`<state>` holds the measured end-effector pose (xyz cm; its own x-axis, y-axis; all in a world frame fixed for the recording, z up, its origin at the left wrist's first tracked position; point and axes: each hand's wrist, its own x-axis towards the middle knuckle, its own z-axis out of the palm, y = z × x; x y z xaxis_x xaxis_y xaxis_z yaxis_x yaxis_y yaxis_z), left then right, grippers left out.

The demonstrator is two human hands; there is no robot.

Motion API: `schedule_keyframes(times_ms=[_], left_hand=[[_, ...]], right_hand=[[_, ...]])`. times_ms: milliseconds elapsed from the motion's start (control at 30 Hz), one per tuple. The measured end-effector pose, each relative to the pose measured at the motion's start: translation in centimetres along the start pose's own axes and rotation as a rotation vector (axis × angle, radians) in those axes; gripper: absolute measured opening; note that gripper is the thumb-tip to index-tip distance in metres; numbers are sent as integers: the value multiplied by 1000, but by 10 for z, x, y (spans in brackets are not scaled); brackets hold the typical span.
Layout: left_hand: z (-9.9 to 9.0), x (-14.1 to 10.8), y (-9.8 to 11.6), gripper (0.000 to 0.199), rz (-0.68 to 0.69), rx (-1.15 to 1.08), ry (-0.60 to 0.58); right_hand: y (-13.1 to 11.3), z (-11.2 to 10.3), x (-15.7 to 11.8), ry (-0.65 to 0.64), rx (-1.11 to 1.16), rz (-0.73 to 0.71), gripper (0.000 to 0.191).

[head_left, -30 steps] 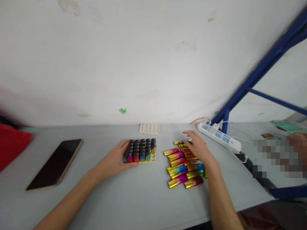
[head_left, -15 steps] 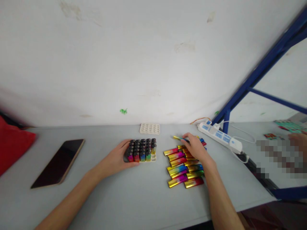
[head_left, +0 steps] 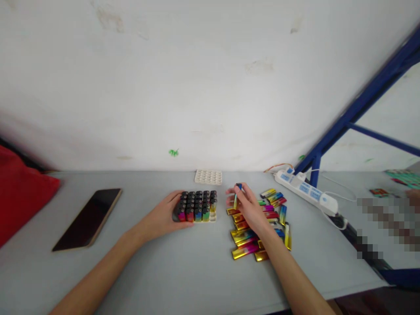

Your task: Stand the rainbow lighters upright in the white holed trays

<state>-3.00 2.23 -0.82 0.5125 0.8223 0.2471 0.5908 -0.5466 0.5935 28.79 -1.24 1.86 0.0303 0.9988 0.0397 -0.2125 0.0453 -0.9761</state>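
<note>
My left hand [head_left: 166, 214] is wrapped round the left side of a block of upright lighters [head_left: 197, 208] with black tops, standing in rows in a white tray [head_left: 212, 217]. A few holes show bare at the tray's front right corner. My right hand [head_left: 248, 205] pinches one blue and gold lighter [head_left: 236, 196], held nearly upright above the table. Beneath and around my right forearm lies a loose pile of shiny lighters [head_left: 244, 250] in gold, red, pink and blue.
Another white tray [head_left: 208, 176] lies near the wall. A dark tablet [head_left: 88, 218] and red cloth [head_left: 24, 192] are at left. At right are a power strip [head_left: 305, 191], its cables and a blue frame [head_left: 341, 120]. A person's hand [head_left: 413, 195] shows far right.
My right hand has moved left from the pile, and its lighter has turned from lying flat to nearly upright. My left hand keeps its grip. The view has shifted slightly.
</note>
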Motion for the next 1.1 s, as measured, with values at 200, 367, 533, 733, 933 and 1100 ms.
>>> schedule_keyframes(times_ms=[200,367,533,733,933,1100], left_hand=[[1,1,-1,78,-35,-16,-6],[0,1,-1,79,-38,-22,1],[-2,2,2,75,-31,-3,-16],[-4,1,4,78,-34,14,-30],[-2,-1,2,77,-14,11,-20],[-2,-1,4,76,-10,10,-28]], right_hand=[[2,16,-7,-68,-157,42,57],[8,18,-10,89,-535,-123,62],[11,16,-13,103,-567,-102,47],[2,17,-16,75,-674,-179,41],[-8,13,-17,-91,-857,-362,40],[-4,8,-16,-174,-936,-326,49]])
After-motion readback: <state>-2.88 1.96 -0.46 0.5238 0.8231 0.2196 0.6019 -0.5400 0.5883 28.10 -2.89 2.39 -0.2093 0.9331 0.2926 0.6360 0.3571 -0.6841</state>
